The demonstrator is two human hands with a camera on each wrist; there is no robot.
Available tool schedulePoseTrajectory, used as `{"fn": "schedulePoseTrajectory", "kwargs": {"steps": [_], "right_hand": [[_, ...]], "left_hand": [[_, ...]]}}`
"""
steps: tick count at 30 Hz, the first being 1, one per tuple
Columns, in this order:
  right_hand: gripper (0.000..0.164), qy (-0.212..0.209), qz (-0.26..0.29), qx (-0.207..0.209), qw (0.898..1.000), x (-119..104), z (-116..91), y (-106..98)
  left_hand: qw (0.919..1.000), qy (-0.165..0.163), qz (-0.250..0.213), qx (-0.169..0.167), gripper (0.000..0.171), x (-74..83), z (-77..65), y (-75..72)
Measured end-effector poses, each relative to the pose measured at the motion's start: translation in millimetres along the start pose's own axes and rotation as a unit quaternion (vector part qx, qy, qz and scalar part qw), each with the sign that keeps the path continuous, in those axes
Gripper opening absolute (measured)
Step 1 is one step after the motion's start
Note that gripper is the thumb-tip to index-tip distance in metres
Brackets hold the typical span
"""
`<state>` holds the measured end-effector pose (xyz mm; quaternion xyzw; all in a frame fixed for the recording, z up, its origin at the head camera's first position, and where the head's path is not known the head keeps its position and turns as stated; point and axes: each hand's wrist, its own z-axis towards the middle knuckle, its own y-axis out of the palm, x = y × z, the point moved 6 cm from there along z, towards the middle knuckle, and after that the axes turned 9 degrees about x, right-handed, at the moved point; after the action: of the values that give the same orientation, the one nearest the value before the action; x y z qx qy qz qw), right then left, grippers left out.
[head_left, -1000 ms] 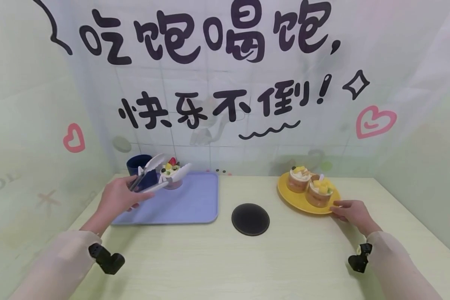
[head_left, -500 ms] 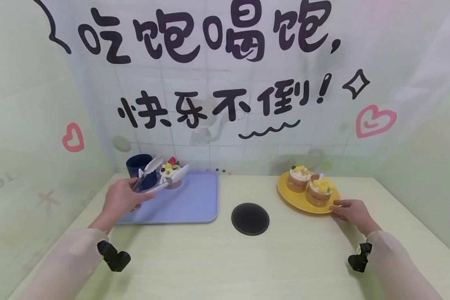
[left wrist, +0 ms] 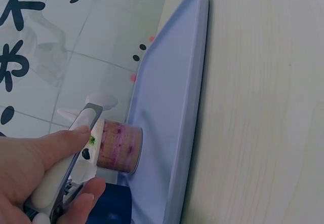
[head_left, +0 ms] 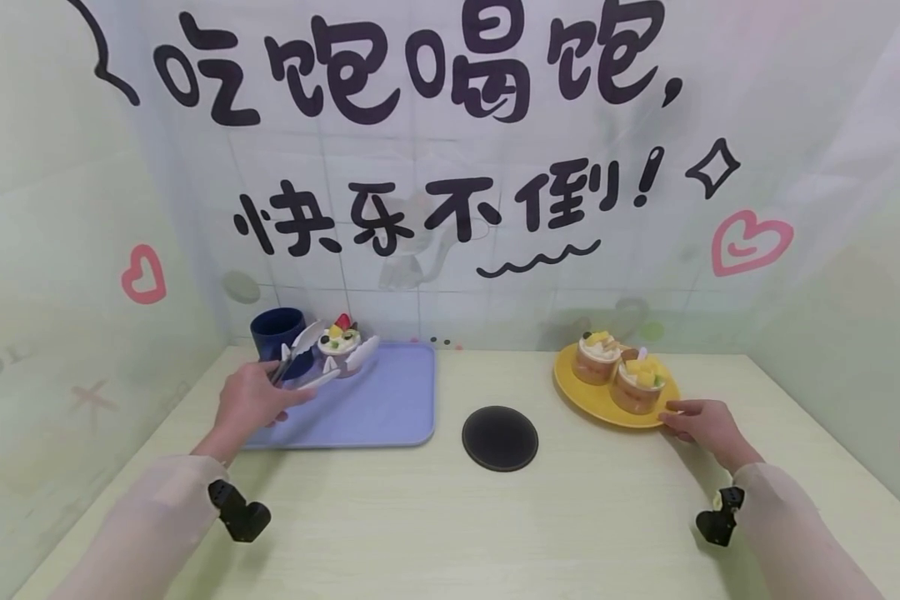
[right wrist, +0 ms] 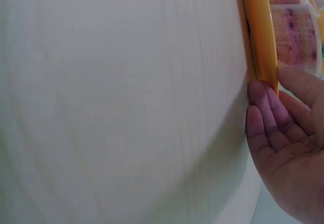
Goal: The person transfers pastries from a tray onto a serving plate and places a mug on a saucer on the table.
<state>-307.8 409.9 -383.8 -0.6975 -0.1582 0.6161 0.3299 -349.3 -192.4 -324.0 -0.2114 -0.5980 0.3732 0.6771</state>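
Observation:
My left hand (head_left: 251, 400) holds a pair of tongs (head_left: 362, 353) with pale, broad tips spread apart. Those tips stand around the top of a dessert cup (head_left: 337, 342) topped with cream and fruit, on the blue tray (head_left: 393, 408); I cannot tell whether they touch it. In the left wrist view the thumb lies along one arm of the tongs (left wrist: 53, 183), near the cup's layered side (left wrist: 119, 148). My right hand (head_left: 705, 425) pinches the near right rim of a yellow plate (head_left: 570, 383), thumb above and fingers underneath. Two dessert cups (head_left: 636, 390) stand on this plate.
A dark blue mug (head_left: 270, 329) stands at the tray's back left corner, beside the dessert cup and behind the tongs. Between tray and plate lies a round black coaster (head_left: 500, 438). A printed curtain (head_left: 450, 308) borders the table's back edge.
My left hand has shifted slightly right, and the tongs' tips have come a little closer together near the dessert cup. The right hand and the plate stay in place.

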Motion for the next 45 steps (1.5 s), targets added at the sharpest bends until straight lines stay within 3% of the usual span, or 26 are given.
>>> {"fn": "schedulePoseTrajectory", "kwargs": {"steps": [9, 14, 33, 45], "right_hand": [[0.056, 0.002, 0.005, 0.002, 1.000, 2, 1, 1], [0.057, 0.003, 0.003, 0.003, 1.000, 2, 2, 2], [0.059, 0.006, 0.007, 0.000, 1.000, 7, 0, 5], [0.058, 0.005, 0.009, 0.001, 1.000, 4, 0, 3]], "left_hand": [[0.9998, -0.016, -0.006, -0.011, 0.054, -6.2, -3.4, 11.9], [1.0000, -0.002, 0.001, -0.006, 0.044, -9.4, -4.8, 15.9], [0.9984, 0.053, -0.001, 0.017, 0.038, -13.5, -8.7, 22.4], [0.9978, 0.060, 0.018, 0.019, 0.036, -8.9, -8.1, 19.1]]}}
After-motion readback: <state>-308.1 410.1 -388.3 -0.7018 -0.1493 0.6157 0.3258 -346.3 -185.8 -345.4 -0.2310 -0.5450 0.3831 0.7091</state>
